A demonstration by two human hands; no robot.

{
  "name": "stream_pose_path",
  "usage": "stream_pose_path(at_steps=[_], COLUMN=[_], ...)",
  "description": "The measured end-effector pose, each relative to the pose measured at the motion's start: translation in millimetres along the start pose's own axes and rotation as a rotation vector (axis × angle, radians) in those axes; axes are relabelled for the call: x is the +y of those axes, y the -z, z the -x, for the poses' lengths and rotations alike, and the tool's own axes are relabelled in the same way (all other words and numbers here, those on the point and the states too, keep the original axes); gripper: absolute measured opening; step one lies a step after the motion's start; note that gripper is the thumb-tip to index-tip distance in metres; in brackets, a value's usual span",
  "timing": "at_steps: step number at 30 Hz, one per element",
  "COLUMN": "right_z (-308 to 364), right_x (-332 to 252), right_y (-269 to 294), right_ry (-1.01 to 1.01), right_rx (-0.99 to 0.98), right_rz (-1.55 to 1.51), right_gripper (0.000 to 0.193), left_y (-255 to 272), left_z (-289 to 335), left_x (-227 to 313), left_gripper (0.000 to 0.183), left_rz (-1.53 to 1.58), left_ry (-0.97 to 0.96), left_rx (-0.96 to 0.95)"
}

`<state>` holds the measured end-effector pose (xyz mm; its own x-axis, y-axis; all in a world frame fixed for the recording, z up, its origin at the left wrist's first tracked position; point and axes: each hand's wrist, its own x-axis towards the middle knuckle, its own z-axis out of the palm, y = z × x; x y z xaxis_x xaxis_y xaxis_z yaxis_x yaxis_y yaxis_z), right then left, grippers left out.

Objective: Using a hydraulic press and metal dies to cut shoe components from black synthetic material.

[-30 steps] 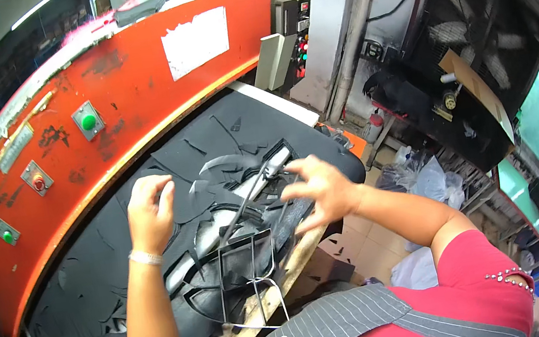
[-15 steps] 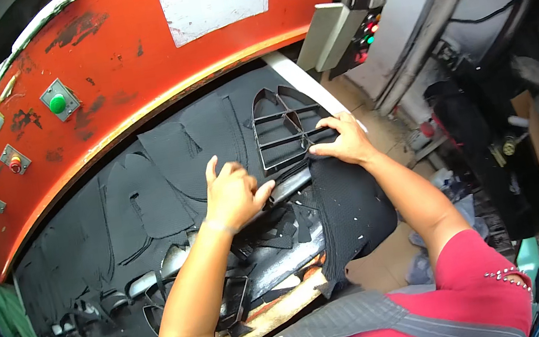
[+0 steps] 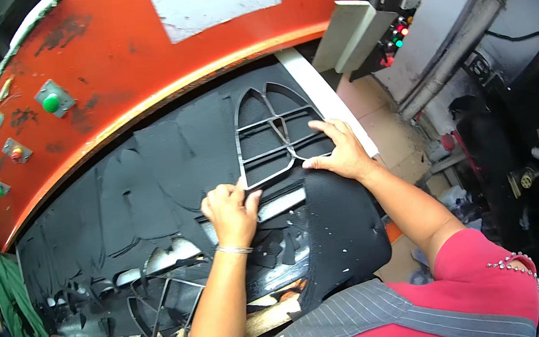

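Observation:
A black-framed cutting die (image 3: 279, 124), pointed at the far end and divided by cross bars, lies on layered black fabric (image 3: 189, 121). My right hand (image 3: 345, 153) grips the die's near right corner, with thumb and index finger spread on either side of it. By the near left corner, my left hand (image 3: 228, 211) has its fingers curled inward, a fingertip close to the die frame. What those curled fingers press or hold is hidden. A loose black fabric flap (image 3: 344, 227) hangs over the table's near edge below my right hand.
An orange machine beam (image 3: 127, 57) with green and red buttons spans the far side. Another metal die (image 3: 168, 306) sits near the front edge beside black scraps (image 3: 281, 247). A white bar (image 3: 325, 101) borders the table's right; a control box (image 3: 393, 17) stands beyond it.
The die has shifted left over the fabric and turned slightly, with my right hand on it. My left hand has come to the die's near left corner, its fingers curling in.

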<state>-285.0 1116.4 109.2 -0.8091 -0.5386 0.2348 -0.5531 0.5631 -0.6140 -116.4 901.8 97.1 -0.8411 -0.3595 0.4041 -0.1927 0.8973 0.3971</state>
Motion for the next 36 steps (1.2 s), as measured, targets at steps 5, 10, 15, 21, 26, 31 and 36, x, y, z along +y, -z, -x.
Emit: stream_pose_path(at_steps=[5,10,15,21,26,31,36], right_z=[25,24,38,45,43,49,51], right_x=[45,62,62,75,68,69,73], right_y=[-10,-12,-9,-4,-5,-3,-4], right_ry=[-0.107,-0.051,-0.049,-0.146,-0.176,-0.152,-0.117], right_rx=[-0.013,0.001,-0.033,-0.089,-0.117,-0.122,-0.115], right_rz=[-0.55,-0.419,-0.388,-0.478,-0.528,-0.455,-0.416], right_gripper=[0.094,0.072,0.071,0.074,0.076,0.075,0.072], left_y=[-4,-12,-12,-15,-13,-11,-11], left_z=[-1,-3,5,9,10,15,14], left_x=[-5,-6,-11,-6,-13,-8,-3], left_gripper=[0.029,0.027,0.027,0.034,0.035,0.036,0.034], left_rz=[0.026,0.096,0.196,0.254,0.288,0.248,0.17], left_ry=[-0.012,0.044,0.0,0.052,0.045,0.043,0.025], left_rx=[0.027,-0.005,0.051,0.043,0.044,0.016,0.022])
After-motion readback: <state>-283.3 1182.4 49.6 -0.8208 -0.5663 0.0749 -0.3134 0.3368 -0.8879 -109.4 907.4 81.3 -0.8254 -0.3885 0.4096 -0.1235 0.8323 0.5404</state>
